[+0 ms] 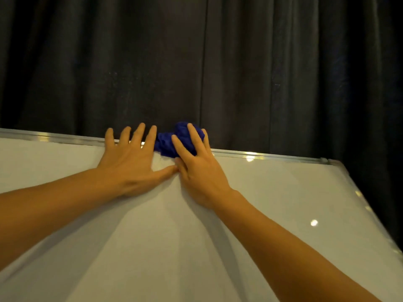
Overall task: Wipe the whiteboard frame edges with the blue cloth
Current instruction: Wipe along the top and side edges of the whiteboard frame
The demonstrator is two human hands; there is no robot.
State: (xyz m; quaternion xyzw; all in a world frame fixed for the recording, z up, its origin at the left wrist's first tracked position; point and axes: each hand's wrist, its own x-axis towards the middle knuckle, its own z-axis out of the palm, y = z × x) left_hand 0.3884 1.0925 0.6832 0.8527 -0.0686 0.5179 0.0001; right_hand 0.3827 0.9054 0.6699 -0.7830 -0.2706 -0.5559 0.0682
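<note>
Far left of the frame: the metal frame edge (65,139) of the whiteboard (250,192) enters at mid-height and runs rightward, dropping slightly, to a corner at the right side of the frame, where it turns and heads down toward the lower right. Dark curtain (196,62) fills the whole upper half behind it. Left of centre, the left hand (130,164) lies flat, palm down, on the board with fingers spread and nothing gripped; its fingertips reach over the top edge and its thumb points right, touching or nearly touching the right hand. Immediately right of those fingers sits the blue cloth (165,144), bunched into a wad on the top edge at centre frame. The right hand (196,168) is on top of it, fingers draped over the wad and pressing it onto the frame rather than closed in a fist; whether the thumb pinches under it, cannot tell. Key relation: the edge's long axis runs left-right across the picture, the cloth sits about midway along the visible length, and the right hand is the one on the cloth. The long bare stretch to the right, up to the corner, looks like the natural sweep direction; the left hand blocks a sweep to the left and probably just steadies the board.
</note>
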